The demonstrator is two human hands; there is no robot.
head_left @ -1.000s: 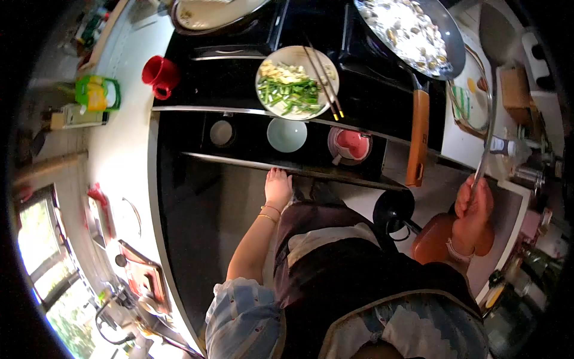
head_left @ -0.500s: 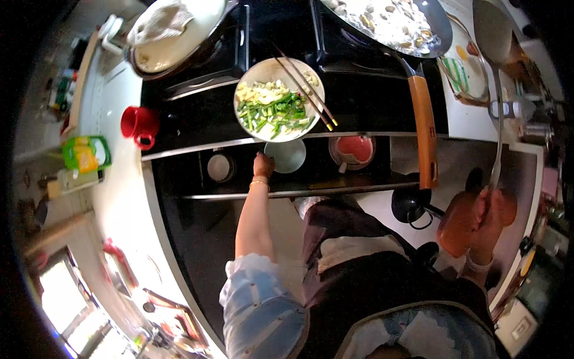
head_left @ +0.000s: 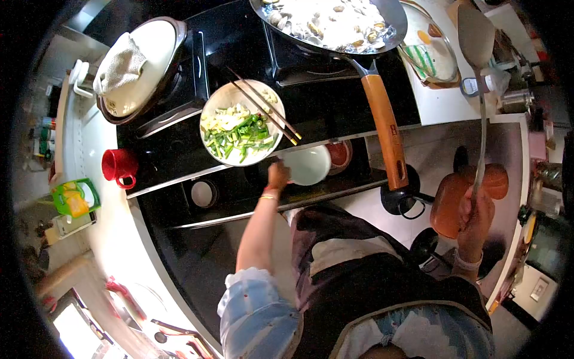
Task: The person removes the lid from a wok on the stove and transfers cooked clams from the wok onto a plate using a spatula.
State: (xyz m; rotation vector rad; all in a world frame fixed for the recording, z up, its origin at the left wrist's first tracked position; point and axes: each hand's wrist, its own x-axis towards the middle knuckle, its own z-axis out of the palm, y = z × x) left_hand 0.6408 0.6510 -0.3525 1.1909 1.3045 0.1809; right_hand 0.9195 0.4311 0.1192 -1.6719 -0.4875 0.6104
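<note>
My left hand (head_left: 278,175) reaches over the pulled-out drawer below the cooktop. Its fingers are closed at the left rim of a pale, empty-looking bowl (head_left: 309,166), which partly covers a red-bottomed container (head_left: 339,157). Farther right, my right hand (head_left: 476,209) is wrapped round the handle of a long metal spatula (head_left: 478,54), its blade pointing up and away. At the cooktop's front edge, a bowl of chopped scallions and garlic (head_left: 242,128) carries a pair of chopsticks (head_left: 266,109) across it. A frying pan (head_left: 382,119) holds clams (head_left: 335,24) under bright glare.
A lidded clay pot (head_left: 161,54) with a cloth (head_left: 121,64) on its lid stands at the back left. A red mug (head_left: 116,164) sits near the cooktop's left edge. The pan's wooden handle juts over the drawer (head_left: 239,209). A glass lid (head_left: 431,45) lies at right.
The view has turned and shifted. My left hand and the pale bowl have moved right relative to the drawer, now overlapping the red-bottomed container. My right hand still holds the spatula.
</note>
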